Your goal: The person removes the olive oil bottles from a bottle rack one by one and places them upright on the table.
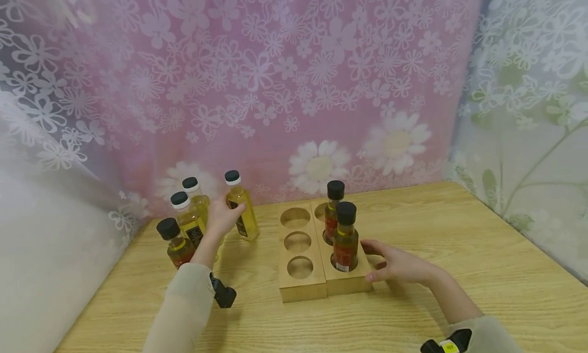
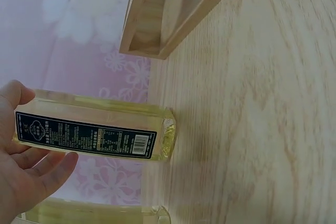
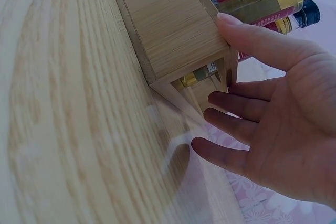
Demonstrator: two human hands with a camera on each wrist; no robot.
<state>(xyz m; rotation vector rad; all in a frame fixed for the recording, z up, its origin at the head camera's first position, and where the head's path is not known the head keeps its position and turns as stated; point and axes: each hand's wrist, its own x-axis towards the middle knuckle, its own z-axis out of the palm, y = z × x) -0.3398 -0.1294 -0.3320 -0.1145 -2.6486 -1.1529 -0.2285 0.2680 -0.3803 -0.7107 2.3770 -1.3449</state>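
Observation:
My left hand (image 1: 222,218) grips the upper part of a yellow oil bottle (image 1: 248,219) with a black cap and a black label. The bottle leans a little; whether its base touches the table I cannot tell. My right hand (image 1: 404,263) is at the right side of the wooden bottle rack (image 1: 303,292), its thumb at the front corner and its fingers loosely extended along the side. Two red-labelled bottles (image 1: 345,246) stand in the front and middle holes of the rack's right half. Three round holes show in the left half.
Left of my left hand stand two more yellow oil bottles (image 1: 181,210) and one red-labelled bottle (image 1: 178,248), partly hidden by my arm. A pink flowered curtain (image 1: 275,87) hangs behind the wooden table (image 1: 459,230), with further cloth at both sides.

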